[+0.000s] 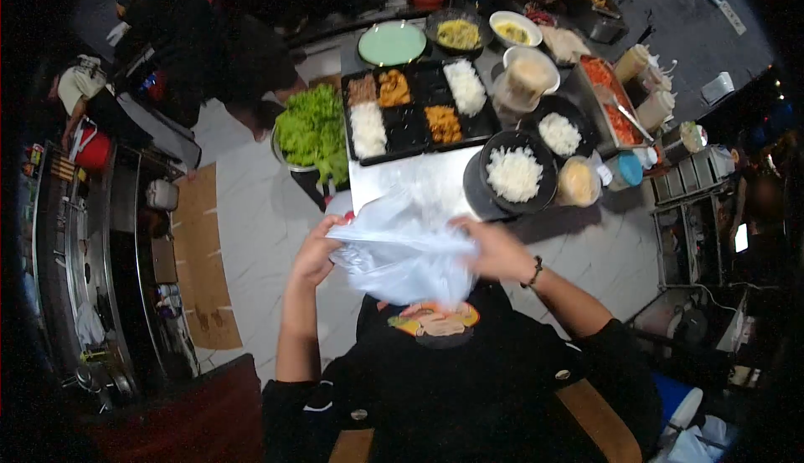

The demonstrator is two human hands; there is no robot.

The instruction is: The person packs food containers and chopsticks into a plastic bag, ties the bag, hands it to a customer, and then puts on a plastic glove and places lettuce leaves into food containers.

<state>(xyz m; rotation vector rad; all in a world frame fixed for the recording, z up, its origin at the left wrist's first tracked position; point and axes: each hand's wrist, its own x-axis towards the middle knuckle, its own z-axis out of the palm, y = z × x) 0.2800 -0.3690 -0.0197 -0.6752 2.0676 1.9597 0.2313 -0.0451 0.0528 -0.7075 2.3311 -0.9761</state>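
Observation:
A thin whitish plastic bag (404, 249) is stretched between my two hands, close in front of my chest and at the near edge of the white table (419, 180). My left hand (316, 252) grips its left side with bent fingers. On the other side my right hand (492, 249), slightly blurred, pinches the bag's right edge. Beyond the bag lie two black compartment trays, the left tray (394, 117) and the right tray (435, 86), holding rice and pieces of brown and orange food. A black bowl of rice (514, 173) stands beyond my right hand.
A bowl of lettuce (310, 132) stands left of the trays. Behind are a green plate (392, 44) and bowls of yellow food. At right are a metal pan of red food (610, 98), sauce bottles (655, 111) and a lidded tub (578, 182). Other people (84, 86) stand at left.

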